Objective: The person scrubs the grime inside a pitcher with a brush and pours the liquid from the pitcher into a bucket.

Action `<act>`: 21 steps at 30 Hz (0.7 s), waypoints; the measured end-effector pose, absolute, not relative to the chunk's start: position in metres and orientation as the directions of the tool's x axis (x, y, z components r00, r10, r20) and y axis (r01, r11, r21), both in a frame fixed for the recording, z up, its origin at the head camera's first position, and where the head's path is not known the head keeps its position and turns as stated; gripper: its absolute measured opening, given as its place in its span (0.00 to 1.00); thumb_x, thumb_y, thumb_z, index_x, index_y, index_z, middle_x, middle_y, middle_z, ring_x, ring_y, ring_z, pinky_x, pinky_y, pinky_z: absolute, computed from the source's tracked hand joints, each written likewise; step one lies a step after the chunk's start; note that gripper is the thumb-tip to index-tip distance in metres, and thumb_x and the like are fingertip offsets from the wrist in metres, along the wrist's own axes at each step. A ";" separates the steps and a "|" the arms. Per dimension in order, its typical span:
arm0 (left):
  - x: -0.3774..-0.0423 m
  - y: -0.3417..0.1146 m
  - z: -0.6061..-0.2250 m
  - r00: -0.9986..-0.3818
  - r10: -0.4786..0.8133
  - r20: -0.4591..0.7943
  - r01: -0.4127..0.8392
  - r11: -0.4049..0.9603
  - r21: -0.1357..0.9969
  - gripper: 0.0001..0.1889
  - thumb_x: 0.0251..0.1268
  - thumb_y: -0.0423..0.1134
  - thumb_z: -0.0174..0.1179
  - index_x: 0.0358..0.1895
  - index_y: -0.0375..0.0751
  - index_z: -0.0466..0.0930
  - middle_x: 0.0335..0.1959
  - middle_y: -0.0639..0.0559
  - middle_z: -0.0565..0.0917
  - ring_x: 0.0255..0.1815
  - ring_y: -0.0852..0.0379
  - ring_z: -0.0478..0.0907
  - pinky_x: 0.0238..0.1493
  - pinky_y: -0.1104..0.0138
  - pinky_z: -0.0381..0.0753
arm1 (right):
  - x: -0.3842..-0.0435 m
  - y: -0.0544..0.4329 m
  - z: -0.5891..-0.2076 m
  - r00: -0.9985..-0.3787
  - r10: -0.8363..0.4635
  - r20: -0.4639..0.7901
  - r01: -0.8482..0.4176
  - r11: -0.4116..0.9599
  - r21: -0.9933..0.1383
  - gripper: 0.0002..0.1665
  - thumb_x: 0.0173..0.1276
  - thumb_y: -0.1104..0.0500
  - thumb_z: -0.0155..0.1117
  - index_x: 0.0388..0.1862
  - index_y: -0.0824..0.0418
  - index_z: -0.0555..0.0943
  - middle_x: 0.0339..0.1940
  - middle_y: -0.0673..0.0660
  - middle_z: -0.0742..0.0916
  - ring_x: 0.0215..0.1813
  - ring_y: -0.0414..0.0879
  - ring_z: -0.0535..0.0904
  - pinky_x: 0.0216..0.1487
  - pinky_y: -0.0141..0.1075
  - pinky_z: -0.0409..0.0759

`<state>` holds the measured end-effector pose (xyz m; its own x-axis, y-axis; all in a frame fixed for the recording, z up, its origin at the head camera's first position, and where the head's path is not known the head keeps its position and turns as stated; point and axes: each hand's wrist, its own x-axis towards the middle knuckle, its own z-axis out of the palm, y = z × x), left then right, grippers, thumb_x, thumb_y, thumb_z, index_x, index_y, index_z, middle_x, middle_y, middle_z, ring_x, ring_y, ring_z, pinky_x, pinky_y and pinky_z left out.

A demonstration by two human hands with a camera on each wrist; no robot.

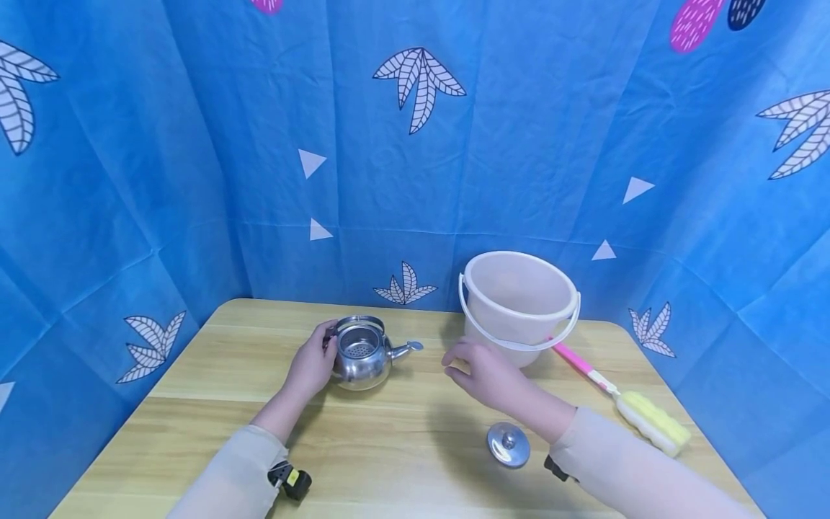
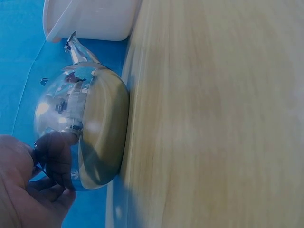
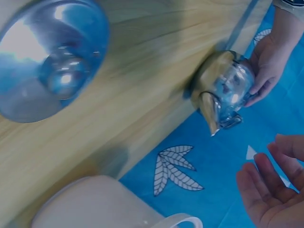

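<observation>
A shiny metal teapot (image 1: 363,373) stands on the wooden table, its top uncovered and a perforated strainer (image 1: 359,350) visible inside. The spout points right. My left hand (image 1: 314,364) holds the pot at its left side, thumb near the rim; in the left wrist view, fingers (image 2: 52,192) bend around the side opposite the spout. My right hand (image 1: 486,371) hovers over the table in front of the bucket, fingers loosely bent with nothing in them. Below it lies the round metal lid (image 1: 508,445), knob up, which looms large in the right wrist view.
A white bucket (image 1: 519,317) with its handle hanging down in front stands at the back right. Beside it lies a brush (image 1: 651,422) with a pink and white handle and a yellow sponge head. Blue patterned cloth (image 1: 402,180) encloses the table's back and sides.
</observation>
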<state>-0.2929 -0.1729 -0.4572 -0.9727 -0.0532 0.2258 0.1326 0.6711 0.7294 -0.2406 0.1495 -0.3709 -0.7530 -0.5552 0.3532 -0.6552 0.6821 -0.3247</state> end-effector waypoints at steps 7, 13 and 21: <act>-0.292 -0.173 -0.456 -0.975 -0.057 0.214 0.123 0.666 0.736 0.24 0.80 0.37 0.45 0.73 0.34 0.62 0.66 0.30 0.74 0.65 0.32 0.73 0.66 0.43 0.70 | -0.243 0.135 -0.364 -0.746 -0.543 0.386 -0.662 0.669 -0.338 0.05 0.62 0.64 0.74 0.37 0.56 0.87 0.37 0.49 0.87 0.41 0.42 0.82 0.46 0.37 0.83; -0.292 -0.173 -0.457 -0.976 -0.059 0.209 0.119 0.659 0.743 0.24 0.80 0.37 0.45 0.74 0.35 0.62 0.66 0.30 0.74 0.65 0.33 0.73 0.66 0.43 0.70 | -0.247 0.125 -0.364 -0.725 -0.549 0.415 -0.684 0.647 -0.337 0.06 0.61 0.65 0.73 0.37 0.59 0.87 0.37 0.50 0.87 0.43 0.45 0.83 0.48 0.38 0.84; -0.293 -0.173 -0.458 -0.974 -0.058 0.219 0.128 0.658 0.742 0.24 0.80 0.38 0.46 0.73 0.35 0.63 0.65 0.30 0.75 0.64 0.33 0.74 0.65 0.43 0.72 | -0.252 0.115 -0.362 -0.751 -0.539 0.381 -0.658 0.656 -0.370 0.06 0.63 0.64 0.73 0.39 0.58 0.87 0.40 0.51 0.88 0.45 0.47 0.84 0.49 0.39 0.84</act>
